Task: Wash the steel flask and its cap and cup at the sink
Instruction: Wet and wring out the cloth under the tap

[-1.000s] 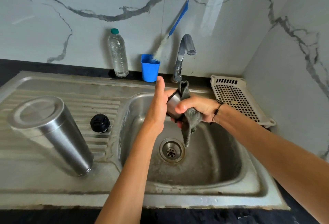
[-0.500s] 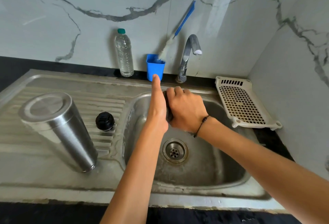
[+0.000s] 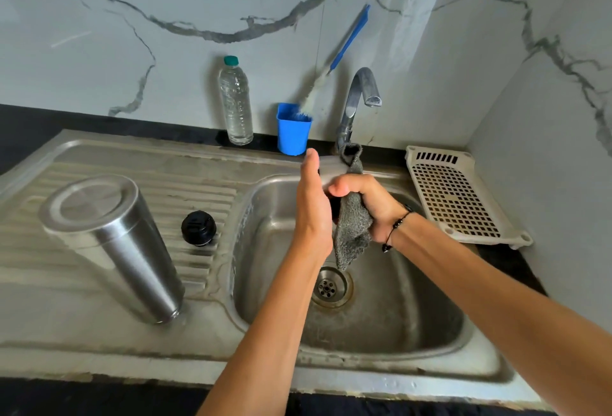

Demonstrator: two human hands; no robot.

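Steel sink point(image 3: 414, 333) under veined marble wall point(image 3: 132, 35); hands gripping grey cloth point(image 3: 352, 233), perhaps a cup.

— How are the arms placed?

— Both forearms are bare and reach forward, the left from the bottom middle, the right from the lower right, and the two hands meet.

— What about the left hand point(image 3: 313, 203)?

— It stands on edge, back toward the camera, thumb pointing up and straight. Its fingers are hidden on the far side.

— And the right hand point(image 3: 367, 202)?

— Its fingers and thumb are curled into a closed grip around a grey cloth point(image 3: 352, 233), knuckles up. It touches the left palm. A dark beaded cord circles the right wrist.
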